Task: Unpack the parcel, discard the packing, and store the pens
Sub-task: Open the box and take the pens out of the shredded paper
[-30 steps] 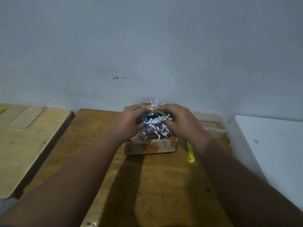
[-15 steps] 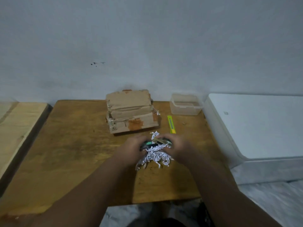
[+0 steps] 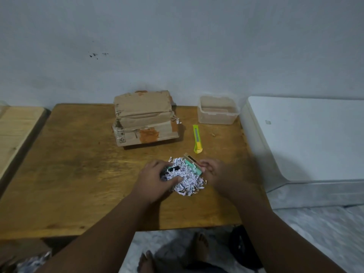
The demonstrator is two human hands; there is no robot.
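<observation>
Just below the middle of the frame, both hands meet over a clump of shredded paper (image 3: 186, 179) on the wooden table (image 3: 78, 174). The left hand (image 3: 155, 181) is curled around the left side of the clump, thumb pressed across the white strips and fingers wrapped over a dark object that pokes out of them; what that object is cannot be told. The right hand (image 3: 215, 172) closes on the clump's right side, its fingertips touching a green packet (image 3: 194, 168) with a brown cardboard edge that sits tilted in the shreds. Whether pens are inside the packet cannot be seen.

Above the hands, toward the centre of the frame, the cardboard parcel (image 3: 144, 123) stands on the table with its flaps open and orange tape on its front face. To the right of the parcel, and apart from it, lies a yellow-green utility knife (image 3: 197, 141), pointing up and down the frame. Higher and further right, near the table's far corner, sits a clear plastic container (image 3: 217, 112) without a lid.

A white appliance (image 3: 307, 140) fills the right of the frame beside the table. A paler wooden surface (image 3: 15, 131) shows at the left edge. At the bottom left corner more paper shreds (image 3: 32, 262) lie low down, blurred. Bare feet (image 3: 199, 251) show at the bottom centre under the table edge
</observation>
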